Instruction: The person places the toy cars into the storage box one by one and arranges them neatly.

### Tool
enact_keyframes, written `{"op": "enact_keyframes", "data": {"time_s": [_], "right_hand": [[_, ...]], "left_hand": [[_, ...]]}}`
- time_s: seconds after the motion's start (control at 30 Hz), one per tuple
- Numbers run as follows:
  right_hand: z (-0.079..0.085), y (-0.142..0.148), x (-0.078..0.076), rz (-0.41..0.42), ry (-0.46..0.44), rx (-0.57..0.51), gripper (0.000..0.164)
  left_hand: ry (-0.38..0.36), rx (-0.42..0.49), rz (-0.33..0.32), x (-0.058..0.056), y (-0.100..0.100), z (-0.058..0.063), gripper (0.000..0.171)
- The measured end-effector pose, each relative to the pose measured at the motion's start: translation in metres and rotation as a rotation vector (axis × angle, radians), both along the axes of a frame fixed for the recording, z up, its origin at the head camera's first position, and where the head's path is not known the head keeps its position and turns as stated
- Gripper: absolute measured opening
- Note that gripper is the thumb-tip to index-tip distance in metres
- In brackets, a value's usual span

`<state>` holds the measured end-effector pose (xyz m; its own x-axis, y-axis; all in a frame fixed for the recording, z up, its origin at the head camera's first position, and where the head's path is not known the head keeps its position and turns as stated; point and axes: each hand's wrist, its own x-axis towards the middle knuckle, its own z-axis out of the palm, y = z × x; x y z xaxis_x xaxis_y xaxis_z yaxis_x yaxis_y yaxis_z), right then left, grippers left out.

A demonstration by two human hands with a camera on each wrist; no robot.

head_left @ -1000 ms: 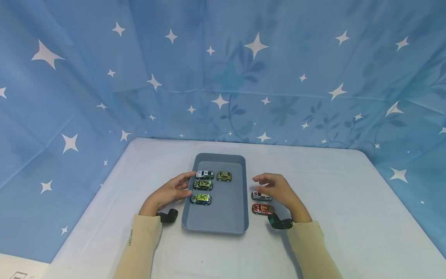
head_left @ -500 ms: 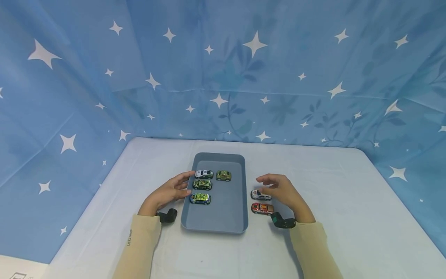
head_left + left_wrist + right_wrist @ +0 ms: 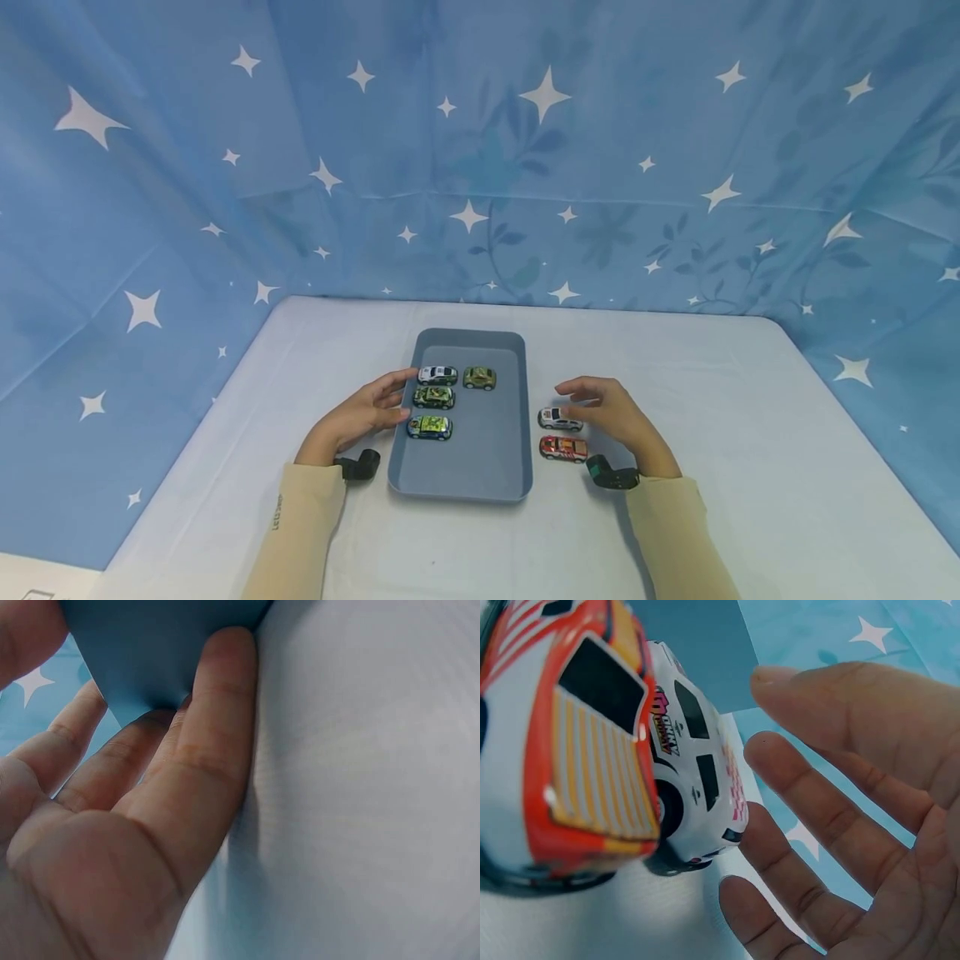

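My left hand (image 3: 362,417) lies against the left side of a blue-grey tray (image 3: 468,483). In the left wrist view its fingers (image 3: 221,697) touch the tray's outer wall, fairly straight. Inside the tray stand a white-and-green toy car (image 3: 437,376), a dark green camouflage toy car (image 3: 433,397), a yellow-green and blue toy car (image 3: 429,427) and an olive toy car (image 3: 479,377). My right hand (image 3: 609,413) is beside a white toy car (image 3: 701,750), fingers spread and loosely bent, holding nothing. Nearer me sits a red-and-orange toy car (image 3: 592,742).
A white cloth covers the table (image 3: 712,400). Behind it hangs a blue curtain (image 3: 600,167) with white stars. The white and red cars stand just outside the tray's right wall. Small black cameras (image 3: 611,473) are strapped to both wrists.
My right hand has drifted slightly to the right, uncovering more of the white and red toy cars. The left hand stays at the tray, and the cars keep their places.
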<state>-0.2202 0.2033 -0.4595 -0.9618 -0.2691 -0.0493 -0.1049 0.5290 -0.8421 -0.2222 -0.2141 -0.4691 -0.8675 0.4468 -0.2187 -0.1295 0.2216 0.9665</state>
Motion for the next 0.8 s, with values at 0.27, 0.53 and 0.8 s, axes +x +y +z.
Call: {"op": "enact_keyframes", "data": {"time_s": [0.27, 0.53, 0.8], "right_hand": [[0.0008, -0.0004, 0.002, 0.025, -0.019, 0.006, 0.033], [-0.0054, 0.0054, 0.0, 0.053, -0.032, 0.032, 0.035], [-0.0088, 0.0085, -0.001, 0.074, -0.058, 0.029, 0.037]], "left_hand": [[-0.003, -0.002, -0.007, -0.0008, -0.0015, -0.001, 0.077], [0.009, -0.003, -0.015, -0.0008, -0.0019, -0.0018, 0.077], [0.022, -0.004, -0.025, 0.0004, -0.0018, -0.0007, 0.078]]}}
